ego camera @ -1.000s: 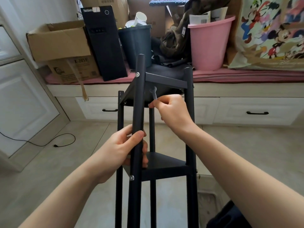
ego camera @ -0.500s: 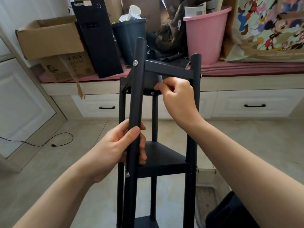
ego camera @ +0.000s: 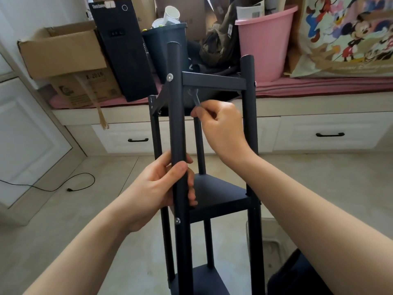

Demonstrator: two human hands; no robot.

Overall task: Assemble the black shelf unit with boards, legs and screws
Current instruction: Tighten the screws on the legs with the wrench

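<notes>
The black shelf unit [ego camera: 213, 83] stands upright in front of me, with several round legs and three boards in view. My left hand [ego camera: 161, 188] is wrapped around the near front leg [ego camera: 177, 116], just above the middle board [ego camera: 219, 194]. My right hand [ego camera: 221, 126] pinches a small metal wrench [ego camera: 195, 97] whose head sits under the top board, close behind that leg. A silver screw head [ego camera: 169, 77] shows on the front leg at the top board, and another screw head [ego camera: 177, 220] at the middle board.
Behind the shelf runs a window bench with white drawers [ego camera: 329, 135], holding a cardboard box [ego camera: 63, 52], a black computer tower [ego camera: 123, 50], a dark bin [ego camera: 165, 47] and a pink bucket [ego camera: 263, 41]. A black cable [ego camera: 70, 186] lies on the tiled floor at left.
My right hand has swung the wrench under the top board, up and then back down. The view has shifted slightly. My left hand keeps its grip on the front leg.
</notes>
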